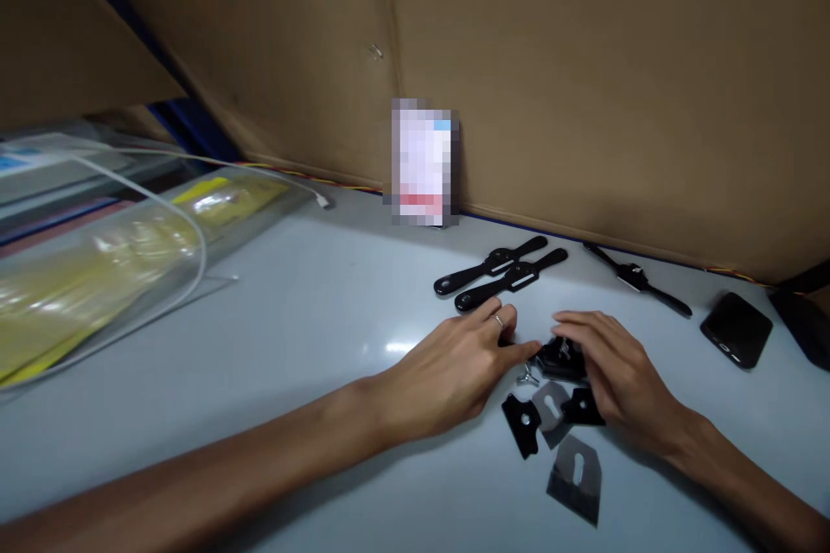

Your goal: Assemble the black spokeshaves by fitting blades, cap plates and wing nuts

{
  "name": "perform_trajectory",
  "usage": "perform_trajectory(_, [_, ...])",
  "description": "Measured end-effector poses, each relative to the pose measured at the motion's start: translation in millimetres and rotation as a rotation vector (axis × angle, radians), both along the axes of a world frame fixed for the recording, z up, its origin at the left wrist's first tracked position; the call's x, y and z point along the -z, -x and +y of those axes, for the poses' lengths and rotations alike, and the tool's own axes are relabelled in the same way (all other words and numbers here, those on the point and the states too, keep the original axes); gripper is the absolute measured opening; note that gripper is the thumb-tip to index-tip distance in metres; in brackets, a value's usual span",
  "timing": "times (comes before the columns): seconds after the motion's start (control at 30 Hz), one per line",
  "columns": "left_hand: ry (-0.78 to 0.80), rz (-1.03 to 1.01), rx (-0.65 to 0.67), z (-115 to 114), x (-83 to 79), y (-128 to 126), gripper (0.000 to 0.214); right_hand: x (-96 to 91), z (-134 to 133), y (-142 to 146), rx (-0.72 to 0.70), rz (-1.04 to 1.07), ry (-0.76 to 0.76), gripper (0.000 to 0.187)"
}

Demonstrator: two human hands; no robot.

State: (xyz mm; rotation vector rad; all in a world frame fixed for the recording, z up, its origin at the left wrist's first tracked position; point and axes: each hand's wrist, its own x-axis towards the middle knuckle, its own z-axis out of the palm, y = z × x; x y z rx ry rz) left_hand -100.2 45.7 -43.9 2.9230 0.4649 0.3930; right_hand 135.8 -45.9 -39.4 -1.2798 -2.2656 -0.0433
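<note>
My left hand [476,359], a ring on one finger, has its fingers curled in. One digit reaches right to the edge of a black metal part [558,360]; what lies under the curled fingers is mostly hidden. Loosely cupped, my right hand [616,367] arches over the right side of that part, fingers apart from the thumb side. Just below are a silver wing screw [527,376], a black cap plate [522,425] and a second black cap plate [584,406]. A slotted grey blade [550,415] lies between the plates, and another slotted blade [576,479] lies nearer me.
Two black spokeshave bodies [499,272] lie behind my hands, and a third spokeshave body [635,276] is farther right. A black phone-like object [737,330] rests at right. Yellow plastic packaging [143,251] and a white cable [204,251] cover the left. A cardboard wall [584,86] stands behind.
</note>
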Motion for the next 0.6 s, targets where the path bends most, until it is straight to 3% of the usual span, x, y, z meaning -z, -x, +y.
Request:
perform_trajectory(0.1, [-0.005, -0.004, 0.000, -1.0, -0.8, -0.8, 0.065, -2.9, -3.9, -2.5, 0.109, 0.097, -0.040, 0.034])
perform_trajectory(0.2, [-0.007, -0.003, -0.004, -1.6, -1.3, -1.1, 0.061, -3.4, -5.3, -2.5, 0.176, 0.056, -0.064, 0.028])
perform_trajectory(0.43, [-0.007, -0.002, -0.021, -2.3, -0.5, 0.0, 0.059, -2.3, -4.7, 3.6, 0.002, 0.013, -0.003, 0.036])
perform_trajectory(0.6, [-0.004, -0.013, -0.006, -2.2, -0.1, 0.2, 0.060, -5.6, -4.3, -2.6, 0.102, -0.022, -0.039, 0.031])
